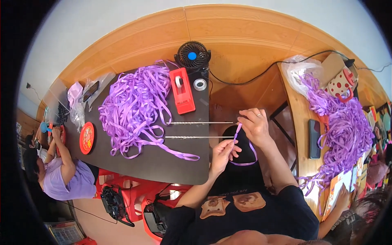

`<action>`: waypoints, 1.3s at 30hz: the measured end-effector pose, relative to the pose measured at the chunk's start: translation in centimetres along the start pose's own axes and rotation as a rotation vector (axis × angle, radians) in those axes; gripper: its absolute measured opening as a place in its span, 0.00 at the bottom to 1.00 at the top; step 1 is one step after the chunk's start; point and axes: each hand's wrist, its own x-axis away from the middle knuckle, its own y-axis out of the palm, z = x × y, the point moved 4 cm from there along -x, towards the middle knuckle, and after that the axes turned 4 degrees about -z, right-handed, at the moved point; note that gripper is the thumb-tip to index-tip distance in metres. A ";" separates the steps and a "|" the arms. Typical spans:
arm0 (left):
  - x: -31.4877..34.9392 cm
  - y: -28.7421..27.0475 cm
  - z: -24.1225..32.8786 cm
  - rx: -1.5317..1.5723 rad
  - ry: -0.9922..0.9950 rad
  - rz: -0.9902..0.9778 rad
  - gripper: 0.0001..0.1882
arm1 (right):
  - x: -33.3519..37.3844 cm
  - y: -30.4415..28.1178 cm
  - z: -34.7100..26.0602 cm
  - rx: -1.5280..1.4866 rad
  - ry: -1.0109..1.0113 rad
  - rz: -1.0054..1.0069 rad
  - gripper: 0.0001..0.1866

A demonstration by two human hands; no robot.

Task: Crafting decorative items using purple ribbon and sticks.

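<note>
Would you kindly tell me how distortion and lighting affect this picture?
In the head view, the wooden wall panel bows into an arc and the corners go black; also there, bright light washes out part of the wooden table, while the left hand and right hand look fairly sharp.

And there it is, lower middle: a short line of pale lettering across the black shirt (261, 210), legible. Over at lower right, pale letters show on a dark sleeve (346, 222), only partly readable. Up in the upper middle, the red tape dispenser (185, 98) carries small print, too tiny to read.
</note>
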 end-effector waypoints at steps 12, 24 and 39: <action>-1.5 -0.9 0.7 -0.065 0.344 0.220 0.10 | -3.5 5.0 1.7 -0.146 -0.100 0.066 0.12; -1.7 -0.6 0.5 0.039 0.401 0.344 0.09 | -2.3 9.2 1.0 -0.395 0.067 0.098 0.09; 5.3 -0.8 -1.8 -0.074 0.071 0.209 0.12 | 7.8 13.5 -2.7 -0.449 0.222 -0.042 0.05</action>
